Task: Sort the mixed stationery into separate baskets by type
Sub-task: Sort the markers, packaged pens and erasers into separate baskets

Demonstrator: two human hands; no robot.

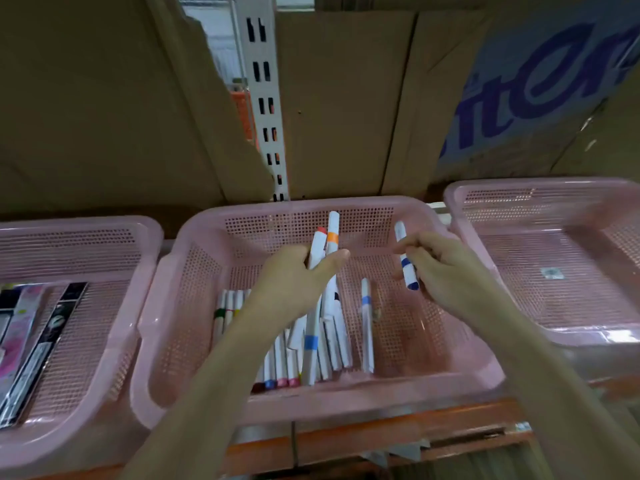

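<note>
Three pink mesh baskets stand in a row. Over the middle basket, my left hand grips two white markers, one red-capped and one with an orange band, pointing up and away. My right hand pinches a white marker with a blue band, tilted, above the basket's right part. On the middle basket's floor lie several white markers with coloured bands, and one with a light blue band lies apart to the right.
The left basket holds several flat packaged items. The right basket shows only a small sticker on its floor. Cardboard boxes and a slotted shelf upright stand behind. An orange shelf edge runs in front.
</note>
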